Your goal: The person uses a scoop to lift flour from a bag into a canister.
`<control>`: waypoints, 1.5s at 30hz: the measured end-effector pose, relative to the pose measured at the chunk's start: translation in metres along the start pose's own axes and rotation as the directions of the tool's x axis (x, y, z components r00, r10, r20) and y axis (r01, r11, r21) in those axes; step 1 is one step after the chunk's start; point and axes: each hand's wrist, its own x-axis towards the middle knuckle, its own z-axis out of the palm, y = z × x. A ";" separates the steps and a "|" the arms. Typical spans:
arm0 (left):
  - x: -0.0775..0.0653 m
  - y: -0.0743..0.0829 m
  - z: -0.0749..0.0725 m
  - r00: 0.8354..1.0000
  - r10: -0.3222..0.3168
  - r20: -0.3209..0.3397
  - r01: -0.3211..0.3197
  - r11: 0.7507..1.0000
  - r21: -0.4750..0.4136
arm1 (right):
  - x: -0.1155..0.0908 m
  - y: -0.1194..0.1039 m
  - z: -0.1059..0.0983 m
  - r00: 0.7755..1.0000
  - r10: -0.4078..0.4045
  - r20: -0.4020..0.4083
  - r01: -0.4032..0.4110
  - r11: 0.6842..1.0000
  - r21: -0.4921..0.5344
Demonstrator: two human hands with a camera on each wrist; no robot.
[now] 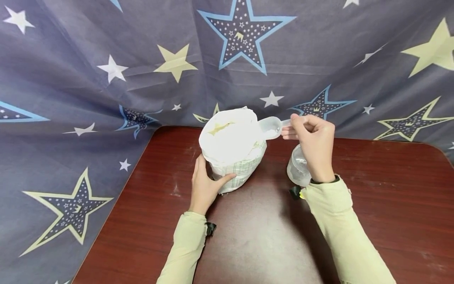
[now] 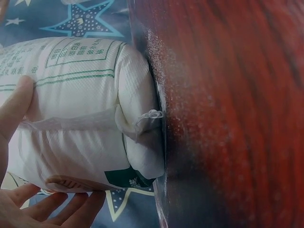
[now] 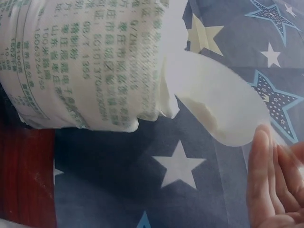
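Observation:
An open white woven bag of flour (image 1: 248, 165) with green print stands tilted on the table, white powder inside its mouth. My left hand (image 1: 205, 183) grips the bag's near left side, thumb across the front and fingers around the other side, as the left wrist view shows. With my right hand (image 1: 317, 140) I pinch the handle of a translucent white plastic scoop (image 1: 271, 127). The scoop's bowl lies at the bag's right rim; in the right wrist view a little powder clings inside the scoop (image 3: 232, 109). Below my right hand stands a clear jar (image 1: 297, 171), partly hidden by it.
The dark red wooden table (image 1: 255, 236) runs under both arms. A grey-blue cloth (image 1: 142, 39) with star prints hangs behind it and on its left, close to the table's back edge. Black straps circle both wrists.

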 end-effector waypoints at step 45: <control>0.000 -0.002 0.001 0.999 0.035 -0.004 -0.035 0.999 0.007 | -0.009 0.024 0.062 0.955 0.221 0.198 -0.203 0.973 -0.109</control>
